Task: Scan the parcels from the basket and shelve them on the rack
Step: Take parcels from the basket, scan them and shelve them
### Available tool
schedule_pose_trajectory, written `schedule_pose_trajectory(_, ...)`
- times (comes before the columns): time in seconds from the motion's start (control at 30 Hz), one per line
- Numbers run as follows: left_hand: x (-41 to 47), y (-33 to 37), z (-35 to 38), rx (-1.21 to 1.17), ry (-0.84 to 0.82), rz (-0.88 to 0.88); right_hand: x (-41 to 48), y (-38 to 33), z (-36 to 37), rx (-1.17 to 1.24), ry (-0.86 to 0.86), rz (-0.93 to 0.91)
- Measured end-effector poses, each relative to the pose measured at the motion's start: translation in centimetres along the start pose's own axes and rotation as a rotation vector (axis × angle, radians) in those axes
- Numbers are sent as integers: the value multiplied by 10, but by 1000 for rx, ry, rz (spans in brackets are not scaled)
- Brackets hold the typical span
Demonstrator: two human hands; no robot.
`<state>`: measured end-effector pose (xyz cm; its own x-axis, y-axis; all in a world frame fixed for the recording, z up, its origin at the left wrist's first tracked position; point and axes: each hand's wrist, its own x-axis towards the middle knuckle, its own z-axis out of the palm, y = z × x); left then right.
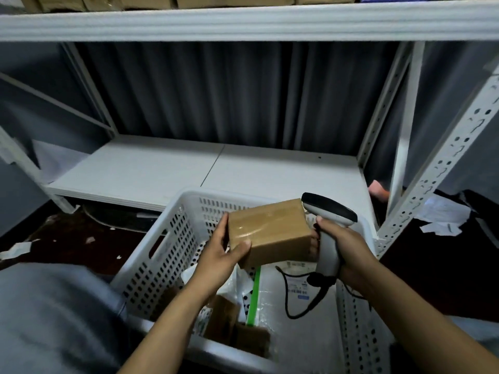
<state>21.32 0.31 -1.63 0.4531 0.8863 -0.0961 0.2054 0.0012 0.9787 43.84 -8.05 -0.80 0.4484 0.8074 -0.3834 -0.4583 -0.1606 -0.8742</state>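
Two hands over a white perforated plastic basket (162, 255).
Left hand (224, 255) grasps the brown taped cardboard parcel (270, 233) above it; at 3 o'clock, right hand (343, 244) grips a white-and-black barcode scanner (328, 211); white metal rack (162, 168) at 12 o'clock.

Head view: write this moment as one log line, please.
left hand: holds brown parcel | right hand: grips scanner | basket: other parcels inside

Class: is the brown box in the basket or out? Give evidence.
Out. The left hand grips the brown box, lifted above the white basket.
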Motion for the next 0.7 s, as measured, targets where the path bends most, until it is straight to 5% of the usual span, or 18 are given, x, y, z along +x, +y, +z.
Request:
schedule_pose_trajectory(0.3,4,-14,8,-277,75,-1,3,8,7,-4,122,33)
schedule_pose_trajectory(0.5,7,-23,8,-94,227,-51,6,25,12,-106,149,-55)
schedule_pose_trajectory(0.7,11,-33,2,-290,120,-184,7,27,18,-120,117,-88)
